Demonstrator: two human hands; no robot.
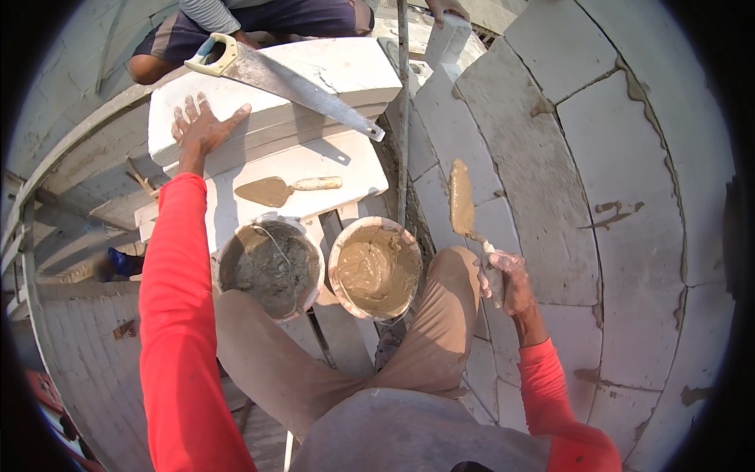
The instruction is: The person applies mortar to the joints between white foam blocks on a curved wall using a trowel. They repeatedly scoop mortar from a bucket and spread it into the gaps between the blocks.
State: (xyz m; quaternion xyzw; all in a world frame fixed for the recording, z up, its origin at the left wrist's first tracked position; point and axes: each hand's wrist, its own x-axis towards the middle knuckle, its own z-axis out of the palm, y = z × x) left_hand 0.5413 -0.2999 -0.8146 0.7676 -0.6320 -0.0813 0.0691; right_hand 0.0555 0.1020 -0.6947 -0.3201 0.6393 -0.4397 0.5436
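Note:
My left hand [206, 130] lies flat with spread fingers on the upper of some stacked white blocks [291, 67]. A hand saw [295, 88] with a pale handle rests across that block, beyond my fingers. In my right hand [511, 282] is a trowel [462, 197], gripped by its handle, its blade pointing away from me and coated with brown mortar. Another trowel [267, 191] lies on the lower white block, its blade smeared with mortar. Between my knees and the blocks stand two buckets: one with wet brown mortar [376, 267], the other [271, 269] with greyish contents.
On the right rises a wall of large pale blocks [535, 173] with mortar squeezed out at its joints. A co-worker [267, 17] sits beyond the stack; a hand [450, 9] touches a small upright block [448, 41]. An upright pole [403, 110] stands beside the stack. Planks lie below.

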